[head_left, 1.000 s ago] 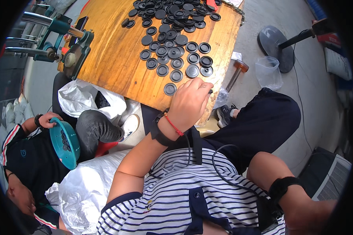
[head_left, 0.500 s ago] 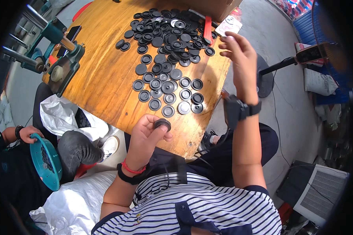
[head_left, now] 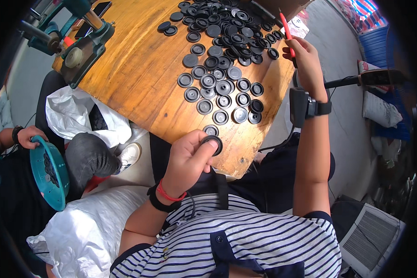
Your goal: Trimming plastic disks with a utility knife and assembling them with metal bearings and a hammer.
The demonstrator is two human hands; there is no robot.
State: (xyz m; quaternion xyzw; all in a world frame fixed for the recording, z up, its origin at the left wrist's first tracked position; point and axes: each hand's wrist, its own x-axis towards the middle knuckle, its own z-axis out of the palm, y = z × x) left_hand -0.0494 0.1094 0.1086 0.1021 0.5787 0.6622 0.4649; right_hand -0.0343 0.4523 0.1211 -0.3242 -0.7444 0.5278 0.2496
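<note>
My left hand (head_left: 187,160) is closed on a black round cap (head_left: 212,145), pinched between thumb and fingers just over the table's near edge. The cap's recessed, ringed face is turned up. At the right edge of the wooden table (head_left: 139,78), my right hand (head_left: 306,60) grips a slim red knife-like tool (head_left: 287,31). The tool points up and away, with a dark narrow tip; its exact kind is unclear. Several loose black caps (head_left: 221,116) lie between my hands, some ringed side up, some flat. Beyond them is a dense heap of caps (head_left: 236,39).
A green hand press (head_left: 90,46) stands at the table's left. A cardboard box (head_left: 282,7) sits at the back. At left, another person's hand (head_left: 30,135) holds a teal basket (head_left: 62,185) of black pieces. White sacks (head_left: 97,227) lie below; a dark stand arm (head_left: 343,82) is at right.
My right hand has taken hold of the red tool, which lay by the heap, and raised it. My left hand has tilted its cap toward view. The whole view has shifted.
</note>
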